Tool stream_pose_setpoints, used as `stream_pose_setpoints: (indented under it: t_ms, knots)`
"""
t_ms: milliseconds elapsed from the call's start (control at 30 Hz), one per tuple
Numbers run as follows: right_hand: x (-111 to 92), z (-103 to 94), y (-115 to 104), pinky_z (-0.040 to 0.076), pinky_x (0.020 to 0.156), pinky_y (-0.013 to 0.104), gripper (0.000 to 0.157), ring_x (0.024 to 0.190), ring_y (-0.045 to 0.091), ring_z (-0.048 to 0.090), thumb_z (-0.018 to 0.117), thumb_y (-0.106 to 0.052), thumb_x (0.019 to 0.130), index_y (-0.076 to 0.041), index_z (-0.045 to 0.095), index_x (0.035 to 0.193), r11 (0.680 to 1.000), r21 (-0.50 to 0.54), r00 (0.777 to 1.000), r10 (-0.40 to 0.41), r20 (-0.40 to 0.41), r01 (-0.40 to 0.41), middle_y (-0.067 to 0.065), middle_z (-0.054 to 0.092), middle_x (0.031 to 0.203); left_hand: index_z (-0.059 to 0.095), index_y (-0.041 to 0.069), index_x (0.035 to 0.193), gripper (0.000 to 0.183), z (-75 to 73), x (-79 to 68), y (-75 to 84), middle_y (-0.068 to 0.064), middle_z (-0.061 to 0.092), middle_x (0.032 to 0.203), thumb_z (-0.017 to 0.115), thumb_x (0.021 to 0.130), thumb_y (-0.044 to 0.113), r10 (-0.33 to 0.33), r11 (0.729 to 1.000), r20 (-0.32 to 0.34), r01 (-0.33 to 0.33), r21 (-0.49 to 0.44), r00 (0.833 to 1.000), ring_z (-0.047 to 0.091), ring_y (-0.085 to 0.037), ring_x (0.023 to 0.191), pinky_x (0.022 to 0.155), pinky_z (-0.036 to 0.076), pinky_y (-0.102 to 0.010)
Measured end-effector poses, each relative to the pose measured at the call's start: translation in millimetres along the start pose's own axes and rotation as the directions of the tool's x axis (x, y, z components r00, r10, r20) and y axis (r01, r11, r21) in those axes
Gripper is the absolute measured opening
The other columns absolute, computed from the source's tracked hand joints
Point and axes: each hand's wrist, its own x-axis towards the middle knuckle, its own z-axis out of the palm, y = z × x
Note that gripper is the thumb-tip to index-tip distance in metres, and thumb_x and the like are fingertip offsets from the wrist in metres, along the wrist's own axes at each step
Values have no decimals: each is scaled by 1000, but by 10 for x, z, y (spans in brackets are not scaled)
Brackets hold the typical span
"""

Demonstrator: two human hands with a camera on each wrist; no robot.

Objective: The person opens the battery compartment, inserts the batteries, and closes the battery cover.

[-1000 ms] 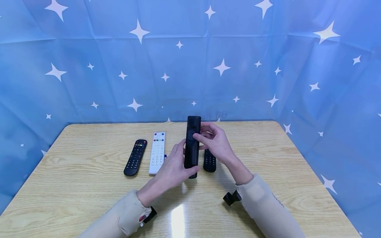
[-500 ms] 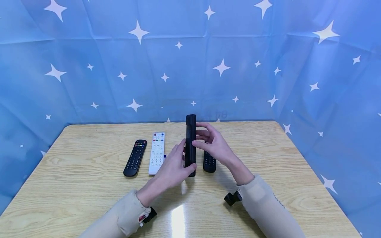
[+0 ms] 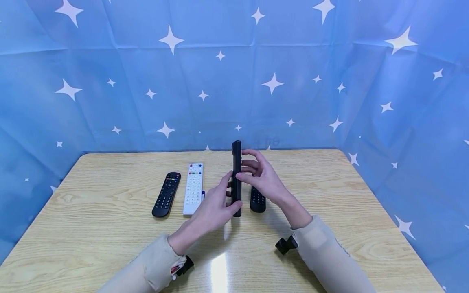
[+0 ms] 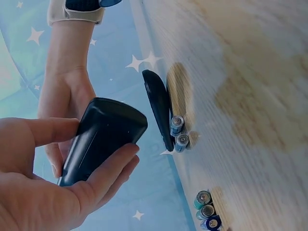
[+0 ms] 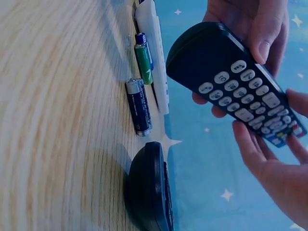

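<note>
Raised above the table, a black remote control (image 3: 236, 179) stands edge-on in the head view. My left hand (image 3: 214, 205) grips its lower part, thumb on the near side and fingers round the far side. My right hand (image 3: 265, 179) holds it higher up, thumb and fingertips on its sides. The left wrist view shows the smooth rear of this remote (image 4: 108, 130) and its blunt end. White number buttons and a few coloured ones cover its front in the right wrist view, where the left hand (image 5: 269, 29) holds the near end.
On the wooden table (image 3: 91, 244) lie a black remote (image 3: 166, 194), a white remote (image 3: 193, 189) and, partly behind my right hand, another black remote (image 3: 258, 201). Loose batteries, one green (image 5: 143, 60) and one dark blue (image 5: 138, 108), lie between remotes. A starry blue cloth (image 3: 234, 81) hangs behind.
The held remote has turned about its long axis, from its back facing the head camera to edge-on. The right thumb has slid slightly lower; the hands otherwise stay in place.
</note>
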Motion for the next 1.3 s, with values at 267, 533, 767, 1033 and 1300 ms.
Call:
stream_pose_setpoints:
  t_ms: [267, 533, 767, 1033, 1300]
  knots:
    - [-21, -43, -32, 56, 92, 44, 61, 115, 32, 64, 75, -12, 95, -19, 47, 149, 989, -146, 999, 14, -52, -22, 16, 63, 133, 27, 1, 160, 74, -19, 1, -7, -17, 57, 136, 68, 99, 13, 16, 999, 26, -17, 31, 1000, 63, -31, 115, 90, 58, -39]
    - [-45, -178, -77, 55, 90, 44, 59, 108, 32, 65, 77, -15, 93, -17, 51, 146, 971, -235, 992, 12, -127, -42, 18, 62, 126, 35, 1, 157, 70, -121, -62, -13, -19, 57, 135, 69, 99, 23, 26, 984, 35, -32, 178, 999, 60, -35, 118, 97, 53, -46]
    - [-113, -328, -109, 53, 82, 44, 60, 104, 28, 65, 79, -28, 93, -24, 52, 146, 919, -372, 979, 57, -196, -128, 13, 63, 123, 39, 1, 155, 69, -236, -104, -58, -18, 58, 134, 71, 98, 24, 21, 961, 64, -38, 274, 998, 59, -35, 119, 99, 51, -47]
    - [-175, -498, -118, 54, 78, 42, 60, 101, 29, 65, 77, -37, 92, -26, 52, 145, 828, -514, 960, 99, -262, -226, 13, 64, 122, 40, 1, 154, 65, -354, -138, -100, -19, 55, 138, 69, 100, 23, 0, 948, 84, -26, 318, 997, 55, -32, 126, 106, 46, -49]
    - [-242, -621, -52, 55, 81, 47, 60, 108, 35, 62, 75, -35, 94, -15, 53, 146, 735, -616, 951, 135, -277, -284, 20, 63, 123, 41, 0, 153, 60, -400, -145, -166, -21, 54, 138, 64, 103, 22, -1, 937, 109, -37, 348, 994, 54, -33, 123, 105, 46, -49]
